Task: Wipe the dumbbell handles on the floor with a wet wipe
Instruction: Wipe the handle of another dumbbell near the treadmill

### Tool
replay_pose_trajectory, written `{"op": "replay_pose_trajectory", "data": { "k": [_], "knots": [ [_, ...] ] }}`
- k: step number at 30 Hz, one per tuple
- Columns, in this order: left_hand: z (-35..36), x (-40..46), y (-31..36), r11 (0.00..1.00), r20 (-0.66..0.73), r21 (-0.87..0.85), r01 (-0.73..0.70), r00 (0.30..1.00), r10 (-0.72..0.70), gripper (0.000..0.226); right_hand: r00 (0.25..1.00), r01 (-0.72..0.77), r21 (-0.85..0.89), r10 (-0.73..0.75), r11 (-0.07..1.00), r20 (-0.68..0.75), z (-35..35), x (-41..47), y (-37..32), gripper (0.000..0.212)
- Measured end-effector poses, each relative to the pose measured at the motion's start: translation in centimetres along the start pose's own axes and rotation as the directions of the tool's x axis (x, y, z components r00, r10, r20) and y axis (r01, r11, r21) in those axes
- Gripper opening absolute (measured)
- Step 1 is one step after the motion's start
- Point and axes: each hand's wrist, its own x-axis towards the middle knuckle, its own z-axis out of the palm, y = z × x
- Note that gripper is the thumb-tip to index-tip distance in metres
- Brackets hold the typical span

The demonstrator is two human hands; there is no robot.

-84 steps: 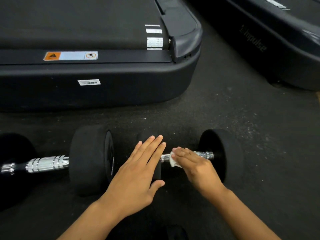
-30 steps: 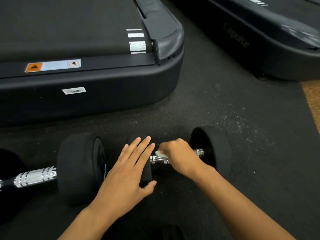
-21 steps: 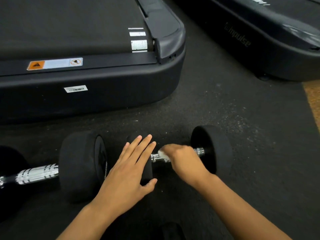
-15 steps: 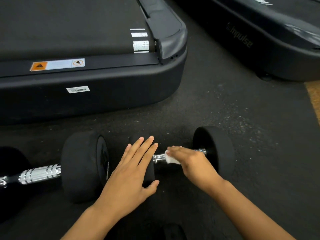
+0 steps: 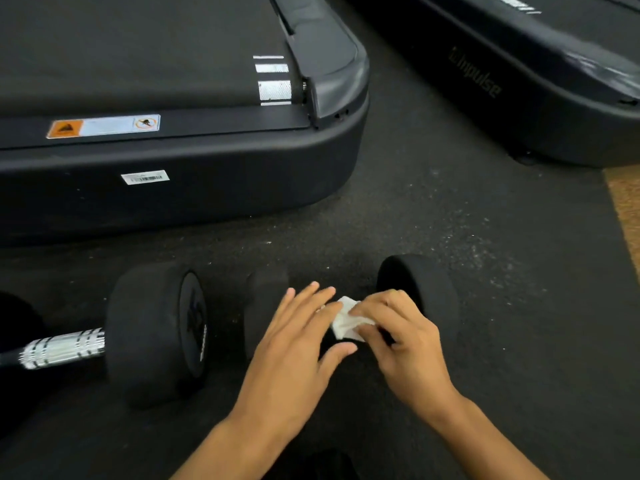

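Two black dumbbells lie on the dark floor. The right dumbbell [image 5: 420, 292] has its handle hidden under my hands. My right hand [image 5: 398, 332] pinches a small white wet wipe [image 5: 346, 322] over that handle. My left hand [image 5: 298, 336] lies flat with straight fingers across the dumbbell's left head [image 5: 265, 303], its fingertips touching the wipe. The left dumbbell [image 5: 156, 334] is larger; its knurled chrome handle [image 5: 64, 348] shows bare at the far left.
A black treadmill base [image 5: 207, 168] stands just behind the dumbbells. A second treadmill [image 5: 519, 81] with "impulse" lettering runs along the upper right. An orange-brown floor strip [image 5: 627, 209] edges the right side.
My right hand has lifted the wipe a little off the handle and turned it upward. My left fingertips have come across to meet the wipe. The dumbbells have stayed put.
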Motion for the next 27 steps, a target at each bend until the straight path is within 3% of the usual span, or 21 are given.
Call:
{"op": "replay_pose_trajectory", "data": {
  "k": [4, 6, 9, 11, 15, 18, 23, 25, 27],
  "knots": [
    [1.2, 1.3, 1.1, 0.999, -0.142, -0.030, -0.030, 0.990, 0.026, 0.036, 0.975, -0.212, 0.255, 0.222, 0.943, -0.011, -0.8, 0.2, -0.9, 0.034],
    [2.1, 2.0, 1.4, 0.999, -0.166, 0.015, -0.037, 0.985, 0.039, 0.029, 0.961, -0.267, 0.291, 0.275, 0.919, 0.015, -1.6, 0.3, -0.7, 0.039],
    [4.4, 2.5, 1.3, 0.989, -0.120, 0.145, -0.010, 0.992, 0.028, 0.011, 0.965, -0.241, 0.075, 0.247, 0.968, -0.090, -3.2, 0.8, 0.2, 0.040],
    [6.0, 2.4, 0.9, 0.982, -0.044, 0.176, 0.064, 0.997, -0.057, 0.034, 0.973, -0.205, -0.109, 0.190, 0.973, -0.132, -3.9, 1.1, 1.3, 0.042],
    [7.5, 0.9, 0.4, 0.989, -0.023, 0.111, 0.092, 0.996, -0.090, 0.048, 0.949, -0.310, -0.233, 0.316, 0.922, -0.012, -3.2, 0.7, 3.4, 0.062],
    [8.2, 1.1, -0.5, 0.994, -0.093, 0.107, 0.017, 0.996, -0.007, 0.037, 0.968, -0.232, -0.378, 0.251, 0.896, 0.002, -2.4, 0.1, 4.4, 0.065],
    [9.2, 1.7, -1.5, 0.985, -0.125, 0.109, -0.131, 0.982, 0.144, 0.037, 0.977, -0.201, -0.408, 0.212, 0.890, -0.017, -2.1, 0.0, 4.6, 0.063],
    [9.3, 1.6, -1.5, 0.992, -0.161, 0.111, -0.059, 0.984, 0.077, 0.037, 0.981, -0.182, -0.413, 0.196, 0.893, -0.009, -2.2, 0.0, 4.7, 0.062],
    [9.4, 1.4, -1.0, 0.990, -0.204, 0.084, 0.111, 0.975, -0.092, 0.037, 0.983, -0.172, -0.412, 0.184, 0.895, -0.010, -2.3, 0.1, 4.8, 0.062]
  ]
}}
